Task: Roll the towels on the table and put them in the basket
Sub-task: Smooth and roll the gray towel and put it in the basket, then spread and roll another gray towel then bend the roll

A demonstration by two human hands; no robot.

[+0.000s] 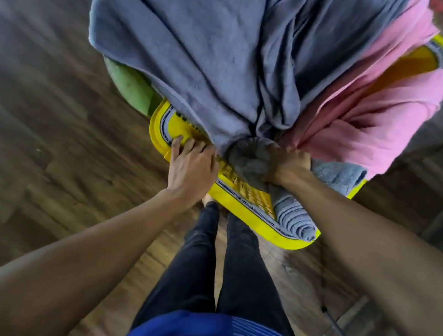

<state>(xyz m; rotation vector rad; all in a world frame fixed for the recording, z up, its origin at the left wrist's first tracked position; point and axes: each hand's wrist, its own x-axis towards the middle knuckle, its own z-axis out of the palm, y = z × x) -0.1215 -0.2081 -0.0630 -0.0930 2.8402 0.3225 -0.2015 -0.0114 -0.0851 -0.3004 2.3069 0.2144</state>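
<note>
Nearest, dark-trousered legs [227, 270] above a wooden floor [35, 109]. Further out, left hand [190, 163] laid on the rim of the yellow basket [284, 240], fingers straight and slightly spread, gripping nothing. Right hand [287, 168] curled round a rolled grey towel [251, 158] at the basket's mouth. Just beside it, a second grey roll [297, 219] lying inside against the near rim. Beyond, a loose grey towel [192, 32] and a pink towel [382, 115] draped over the basket's far part, perhaps hanging off a table. Green shape [131, 86] at left.
</note>
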